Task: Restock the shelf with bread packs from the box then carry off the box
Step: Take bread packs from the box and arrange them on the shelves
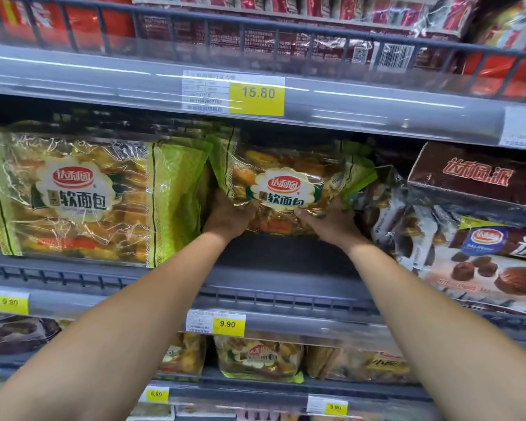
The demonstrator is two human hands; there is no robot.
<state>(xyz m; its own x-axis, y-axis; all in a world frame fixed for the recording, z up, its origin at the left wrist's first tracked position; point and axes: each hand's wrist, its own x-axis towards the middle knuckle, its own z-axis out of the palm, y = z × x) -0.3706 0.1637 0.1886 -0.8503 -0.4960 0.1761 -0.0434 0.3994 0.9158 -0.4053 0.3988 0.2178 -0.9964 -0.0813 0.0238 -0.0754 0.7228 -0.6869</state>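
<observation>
A green and clear bread pack point(289, 189) stands tilted at the back of the middle shelf point(280, 268). My left hand point(230, 217) grips its lower left corner, thumb on the front. On the other side my right hand point(331, 221) grips the lower right corner. A larger-looking bread pack point(82, 196) of the same kind stands upright at the shelf front, to the left. The box is out of sight.
Chocolate cake packs point(480, 256) and a dark red carton point(480, 177) crowd the right of the shelf. Red packs point(286, 34) fill the shelf above, behind a rail. Smaller bread bags point(258, 357) sit on the shelf below. Price tags point(257, 94) line the shelf edges.
</observation>
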